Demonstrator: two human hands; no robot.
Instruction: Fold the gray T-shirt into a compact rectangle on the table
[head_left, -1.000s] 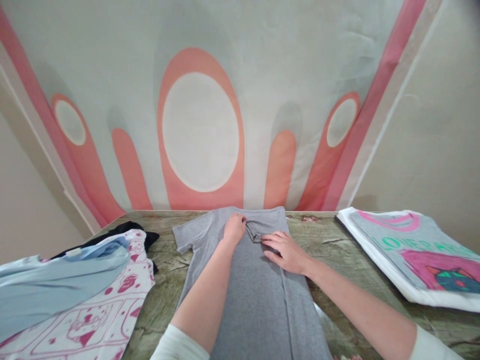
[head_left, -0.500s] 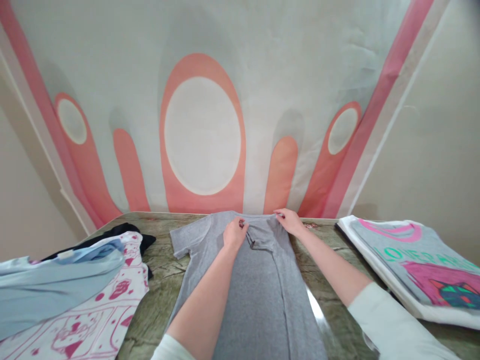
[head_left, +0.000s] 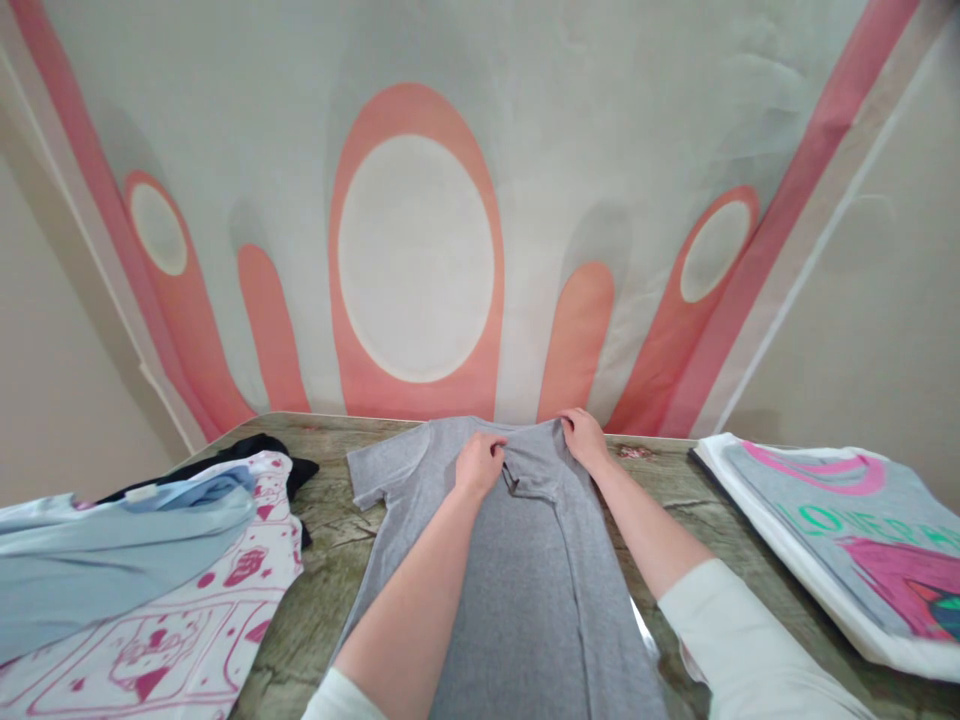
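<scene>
A grey T-shirt (head_left: pixel 517 600) lies spread on the wood-patterned table, its collar end toward the wall. On the left its short sleeve sticks out; along the right a strip is folded inward, leaving a long edge down the body. My left hand (head_left: pixel 480 464) rests on the upper chest below the collar, fingers curled closed on the fabric beside a dark, thin mark or gap. At the top right shoulder corner, my right hand (head_left: pixel 585 438) pinches the shirt's edge, with the fingertips partly hidden by the cloth.
Loosely layered clothes, including a light blue garment (head_left: pixel 112 560), a white one with magenta prints (head_left: pixel 247 600) and a black one (head_left: pixel 300 470), lie left. A stack topped by a grey printed shirt (head_left: pixel 817 495) lies right. The wall (head_left: pixel 660 150) rises behind the table (head_left: pixel 315 580).
The view has shifted slightly, so the wall and table things appear further right. My right hand's fingers sit closer to the shoulder corner; my left hand stays near the same spot on the shirt.
</scene>
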